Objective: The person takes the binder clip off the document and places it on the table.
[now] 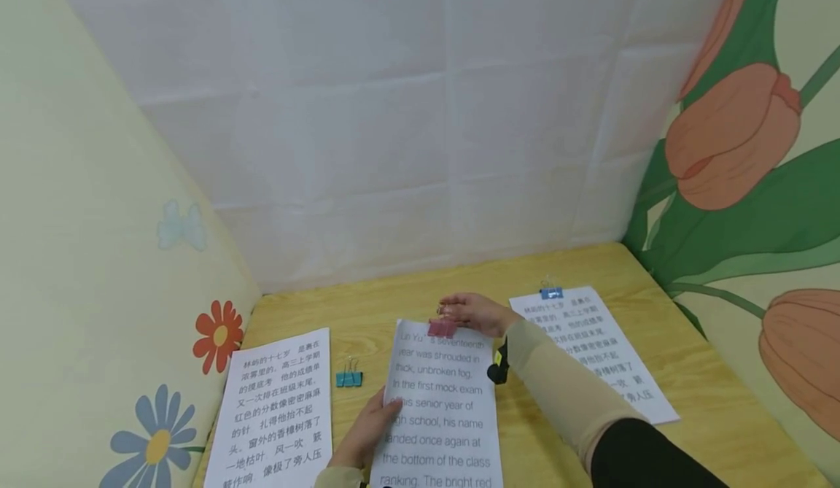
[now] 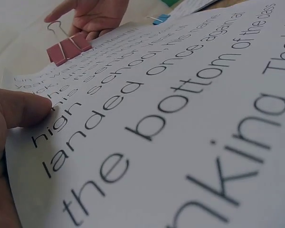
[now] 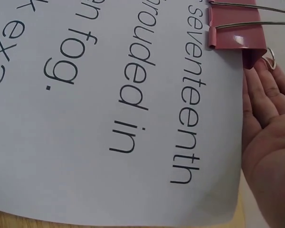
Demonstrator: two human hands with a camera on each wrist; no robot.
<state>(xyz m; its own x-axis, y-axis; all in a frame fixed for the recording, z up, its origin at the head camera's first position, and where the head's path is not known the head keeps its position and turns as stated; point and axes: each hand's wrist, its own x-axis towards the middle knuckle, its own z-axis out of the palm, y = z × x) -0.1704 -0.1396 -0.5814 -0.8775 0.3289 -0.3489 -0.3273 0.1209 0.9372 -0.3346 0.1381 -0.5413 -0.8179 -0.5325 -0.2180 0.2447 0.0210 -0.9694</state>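
My left hand holds the left edge of a sheaf of paper printed in large English text, thumb lying on top. A pinkish-red binder clip sits on the sheaf's top edge. In the left wrist view, both wire handles of the clip stick up. My right hand is at the clip, behind the top edge. Its fingers look loosely extended in the right wrist view, fingertips close behind the clip by the rear wire loop; whether they touch it I cannot tell.
On the left of the wooden table lie papers with Chinese text, beside a teal binder clip. More Chinese-text papers lie at the right under a blue binder clip. A white covered wall stands behind.
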